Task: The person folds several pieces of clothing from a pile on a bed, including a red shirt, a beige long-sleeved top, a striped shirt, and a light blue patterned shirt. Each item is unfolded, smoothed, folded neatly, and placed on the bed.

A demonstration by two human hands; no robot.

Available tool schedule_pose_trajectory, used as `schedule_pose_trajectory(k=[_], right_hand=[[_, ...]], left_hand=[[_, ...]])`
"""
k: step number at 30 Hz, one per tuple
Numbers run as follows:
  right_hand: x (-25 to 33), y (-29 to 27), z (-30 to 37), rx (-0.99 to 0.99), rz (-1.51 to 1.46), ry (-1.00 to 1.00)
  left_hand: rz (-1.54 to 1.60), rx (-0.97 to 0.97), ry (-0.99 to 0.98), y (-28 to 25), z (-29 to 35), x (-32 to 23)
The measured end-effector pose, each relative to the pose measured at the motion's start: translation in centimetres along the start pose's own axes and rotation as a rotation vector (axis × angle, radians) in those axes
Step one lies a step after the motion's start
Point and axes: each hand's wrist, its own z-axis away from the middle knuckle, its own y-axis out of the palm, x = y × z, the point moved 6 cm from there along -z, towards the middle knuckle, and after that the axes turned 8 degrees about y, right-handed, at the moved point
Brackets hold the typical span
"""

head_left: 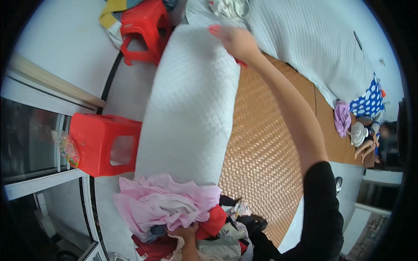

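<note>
My right hand [238, 43] is stretched far forward over the top end of a long white quilted pad [187, 108]. It is closed and smeared by motion. Bits of red show on both sides of the fist, so it holds a red thing whose kind I cannot make out. At the bottom my left hand [186, 232] is sunk in a heap of clothes, its fingers curled into the fabric and partly hidden. Directly above it lies a crumpled pink cloth [161, 200], on the near end of the pad. A red garment [212, 222] bulges beside that hand.
A red plastic stool [102, 143] stands left of the pad, with another red stool [146, 32] farther off. Right of the pad spreads a woven brown mat [265, 148]. A pale ribbed cover [305, 43] lies beyond, near a purple cloth [342, 117] and a doll [368, 145].
</note>
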Motion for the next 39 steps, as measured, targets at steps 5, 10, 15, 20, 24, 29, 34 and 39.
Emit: schedule_pose_trajectory(k=[5,10,15,20,24,29,34,39], right_hand=[[0.5,10.0,-0.7,-0.091,0.372,-0.158],[5.7,14.8,20.6,0.103,-0.458,-0.355],[12.9,14.4,39.2,0.386,-0.639,-0.362],[15.0,18.6,43.6,0.313,-0.582,-0.317],[14.1,15.1,44.5,0.349,-0.341,-0.45],[12.0,7.3,46.2,0.062,-0.463,-0.547],[11.3,4.0,48.3,0.111,-0.501,-0.446],[13.9,5.7,59.2,0.584,-0.647,-0.621]], left_hand=[[-0.01,0.004,0.009,0.6,0.2,-1.3],[0.12,0.191,-0.09,2.5,1.7,0.0],[0.17,0.076,-0.159,2.7,-0.2,-0.2],[0.149,-0.117,-0.128,-2.1,-2.8,0.0],[0.174,-0.103,-0.148,-4.8,-2.5,-1.1],[0.306,-0.003,-0.141,-13.4,-1.6,-4.0],[0.282,-0.189,-0.331,-25.7,7.5,-3.0],[0.163,0.158,-0.768,-19.2,15.8,-0.8]])
